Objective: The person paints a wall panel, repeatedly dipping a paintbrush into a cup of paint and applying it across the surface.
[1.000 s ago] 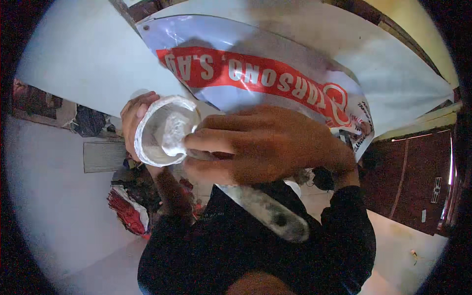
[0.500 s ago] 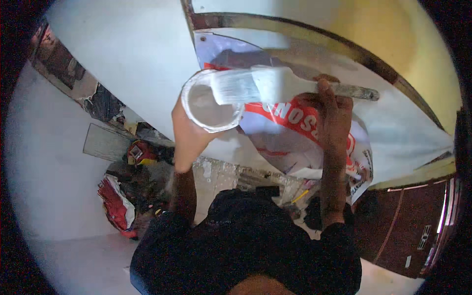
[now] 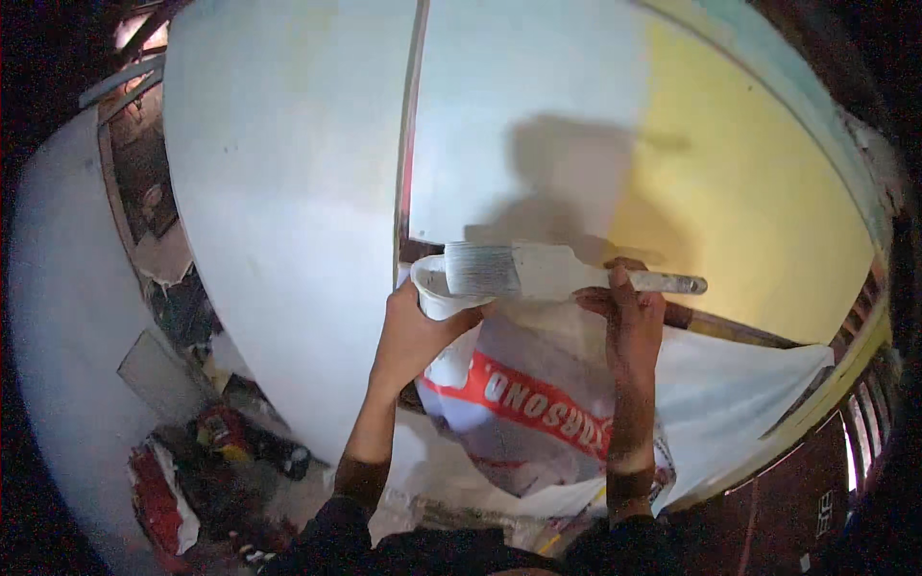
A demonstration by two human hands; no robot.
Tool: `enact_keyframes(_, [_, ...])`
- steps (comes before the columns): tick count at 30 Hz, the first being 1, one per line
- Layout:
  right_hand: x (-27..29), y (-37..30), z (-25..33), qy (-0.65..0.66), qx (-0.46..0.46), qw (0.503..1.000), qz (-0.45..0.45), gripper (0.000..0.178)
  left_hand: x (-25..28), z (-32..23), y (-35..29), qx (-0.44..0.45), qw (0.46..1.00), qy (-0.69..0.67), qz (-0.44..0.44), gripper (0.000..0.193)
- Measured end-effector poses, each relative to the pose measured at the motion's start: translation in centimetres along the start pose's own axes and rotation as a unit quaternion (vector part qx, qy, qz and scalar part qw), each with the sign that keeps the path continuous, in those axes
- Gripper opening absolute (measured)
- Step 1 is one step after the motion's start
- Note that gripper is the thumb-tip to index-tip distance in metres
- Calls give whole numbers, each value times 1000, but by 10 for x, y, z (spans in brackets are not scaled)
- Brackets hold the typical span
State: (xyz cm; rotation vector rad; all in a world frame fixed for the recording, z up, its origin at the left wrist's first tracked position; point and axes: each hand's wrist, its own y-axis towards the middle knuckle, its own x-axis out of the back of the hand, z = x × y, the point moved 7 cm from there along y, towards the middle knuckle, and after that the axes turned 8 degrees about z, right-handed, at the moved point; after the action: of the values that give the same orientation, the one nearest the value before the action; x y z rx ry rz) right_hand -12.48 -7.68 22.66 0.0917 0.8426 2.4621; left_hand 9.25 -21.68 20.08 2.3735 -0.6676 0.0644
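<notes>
My left hand (image 3: 415, 338) is wrapped round a white cup (image 3: 449, 305) and holds it roughly upright; the contents are mostly hidden behind the brush. In my right hand (image 3: 629, 312) is a wide flat paintbrush (image 3: 547, 272), gripped by its paint-smeared handle. Its bristles (image 3: 480, 269) are coated white and lie across the cup's rim, pointing left. Beyond both hands stands a wall panel (image 3: 538, 115), white at its left and yellow at its right, with the shadow of a head and hands on it.
A printed sheet with a red band (image 3: 547, 418) hangs below my hands. A dark upright strip (image 3: 411, 144) divides the wall panels. At the lower left are a red and white sack (image 3: 163, 499), a leaning grey board (image 3: 163, 377) and dark clutter. A dark red door (image 3: 778, 499) is at lower right.
The view has tilted up, so more of the white and yellow panel shows. My hands, cup and brush now appear lower in the picture, with the brush still at the cup's rim.
</notes>
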Motion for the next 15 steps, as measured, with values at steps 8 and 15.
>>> enact_keyframes(8, [8,32,39,-69,159,984,-39,31,14,-21,42,-74,997,-20,12,41])
enact_keyframes(15, [-30,98,133,-6,286,958,31,34,25,-71,129,-153,988,-2,-2,43])
